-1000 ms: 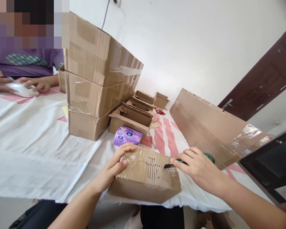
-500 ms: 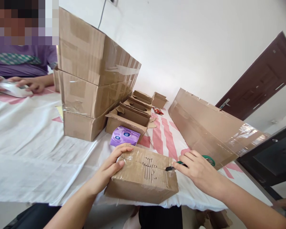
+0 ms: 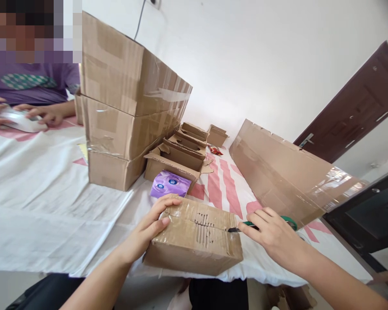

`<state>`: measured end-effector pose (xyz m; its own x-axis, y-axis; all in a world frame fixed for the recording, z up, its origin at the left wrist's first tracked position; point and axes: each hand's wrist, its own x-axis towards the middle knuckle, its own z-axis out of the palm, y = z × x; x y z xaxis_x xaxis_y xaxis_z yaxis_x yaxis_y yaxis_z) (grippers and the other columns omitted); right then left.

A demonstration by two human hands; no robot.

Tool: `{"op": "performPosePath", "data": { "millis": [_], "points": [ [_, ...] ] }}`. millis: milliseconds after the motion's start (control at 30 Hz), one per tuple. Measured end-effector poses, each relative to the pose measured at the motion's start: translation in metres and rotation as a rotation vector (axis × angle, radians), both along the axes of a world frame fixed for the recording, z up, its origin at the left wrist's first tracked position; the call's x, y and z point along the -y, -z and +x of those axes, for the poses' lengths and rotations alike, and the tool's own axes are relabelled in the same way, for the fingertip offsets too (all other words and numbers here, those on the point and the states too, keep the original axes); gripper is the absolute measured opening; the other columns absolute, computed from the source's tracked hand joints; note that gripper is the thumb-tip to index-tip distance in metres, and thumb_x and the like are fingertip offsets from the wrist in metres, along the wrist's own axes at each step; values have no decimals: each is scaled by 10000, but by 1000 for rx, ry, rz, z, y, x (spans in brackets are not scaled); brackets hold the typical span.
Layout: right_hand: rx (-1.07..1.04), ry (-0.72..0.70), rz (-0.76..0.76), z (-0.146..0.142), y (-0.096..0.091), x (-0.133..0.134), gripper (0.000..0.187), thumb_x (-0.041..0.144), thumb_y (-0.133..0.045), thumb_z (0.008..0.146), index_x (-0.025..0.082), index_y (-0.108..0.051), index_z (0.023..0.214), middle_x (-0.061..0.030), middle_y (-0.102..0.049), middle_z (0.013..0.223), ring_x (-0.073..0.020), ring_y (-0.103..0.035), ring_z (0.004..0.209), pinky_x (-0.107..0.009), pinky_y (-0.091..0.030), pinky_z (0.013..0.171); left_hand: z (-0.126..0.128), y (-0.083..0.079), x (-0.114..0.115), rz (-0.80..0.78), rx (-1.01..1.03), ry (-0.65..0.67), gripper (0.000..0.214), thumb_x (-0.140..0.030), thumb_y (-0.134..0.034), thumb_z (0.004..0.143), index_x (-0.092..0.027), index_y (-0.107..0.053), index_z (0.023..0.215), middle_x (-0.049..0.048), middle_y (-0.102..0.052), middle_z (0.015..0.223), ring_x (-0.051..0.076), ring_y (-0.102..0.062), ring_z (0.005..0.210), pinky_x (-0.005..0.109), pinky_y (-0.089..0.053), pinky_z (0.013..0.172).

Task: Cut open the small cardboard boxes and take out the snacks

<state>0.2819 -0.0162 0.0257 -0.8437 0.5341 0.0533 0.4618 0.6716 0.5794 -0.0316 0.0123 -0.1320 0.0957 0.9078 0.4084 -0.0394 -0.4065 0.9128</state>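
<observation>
A closed cardboard box [image 3: 184, 241] lies near the table's front edge, with torn tape and dark marks along its top seam. My left hand [image 3: 157, 217] grips its left end, thumb on top and fingers over the far edge. Held in my right hand [image 3: 268, 228] is a pair of scissors with green handles [image 3: 290, 221], its dark tip at the right end of the seam. My fingers hide the middle of the scissors. Just behind the box rests a purple printed plastic pack [image 3: 171, 184].
Stacked cardboard boxes [image 3: 111, 125] rise at left. Several opened boxes [image 3: 173, 165] run back beside them, near a small red packet [image 3: 215, 150]. A long cardboard panel [image 3: 278, 172] stands at right. Across the white cloth [image 3: 45, 206], another person's hands [image 3: 48, 114] hold something whitish.
My right hand and the scissors have shifted slightly right, the tip drawing back toward the box's right edge. My left hand keeps its grip on the box.
</observation>
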Motion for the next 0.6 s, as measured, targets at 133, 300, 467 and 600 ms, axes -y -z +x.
{"op": "performPosePath", "data": {
  "millis": [133, 300, 467, 600],
  "points": [
    [12, 44, -11, 8, -6, 1, 382, -10, -377, 897, 205, -626, 1091, -41, -547, 815, -203, -476, 778, -345, -322, 724, -1, 0, 1, 4, -24, -5, 393, -470, -473, 897, -288, -610, 1218, 45, -457, 1467, 362, -330, 1397, 555, -227, 1174],
    [-8, 76, -44, 14, -8, 1, 420, -36, -368, 871, 221, -630, 1074, -38, -557, 831, -200, -490, 794, -341, -339, 726, -1, -1, 1, -12, -18, -1, 385, -466, -477, 901, -281, -609, 1211, 48, -439, 1482, 354, -295, 1419, 559, -176, 1188],
    [-113, 102, -75, 23, -10, 2, 409, 27, -375, 903, 226, -610, 1172, -65, -615, 938, -200, -552, 837, -344, -423, 739, 2, -2, 3, -11, 34, -3, 380, -477, -492, 895, -297, -618, 1204, 34, -464, 1458, 357, -294, 1415, 560, -166, 1192],
    [-292, 185, -82, 35, 6, -6, 328, 155, -451, 944, 203, -558, 1250, -101, -637, 1063, -223, -608, 928, -392, -499, 808, 4, -3, 3, -13, 64, -2, 377, -472, -495, 892, -290, -628, 1194, 32, -480, 1444, 354, -283, 1419, 558, -140, 1198]
  ]
}}
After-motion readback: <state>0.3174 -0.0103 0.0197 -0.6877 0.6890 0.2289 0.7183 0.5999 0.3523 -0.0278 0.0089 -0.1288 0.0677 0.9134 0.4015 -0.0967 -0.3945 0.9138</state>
